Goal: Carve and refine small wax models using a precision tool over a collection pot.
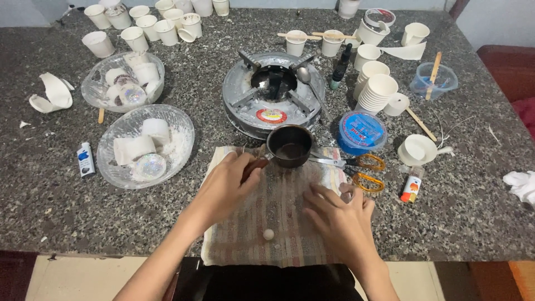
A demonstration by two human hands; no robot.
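My left hand (228,184) grips the brown handle of a small dark pot (290,146), which stands at the far edge of a striped cloth (278,223) on the speckled stone table (56,195). My right hand (337,214) lies palm down on the cloth, fingers spread, holding nothing. A small white ball (268,234) rests on the cloth between my wrists. Scissors with orange handles (362,170) lie just beyond my right hand.
A round metal burner (273,92) with a spoon (309,81) sits behind the pot. Two glass bowls (146,146) (122,81) hold white pieces at left. Paper cups (376,89), a blue-lidded tub (361,131), a dropper bottle (340,69), small tubes and wooden sticks crowd the back and right.
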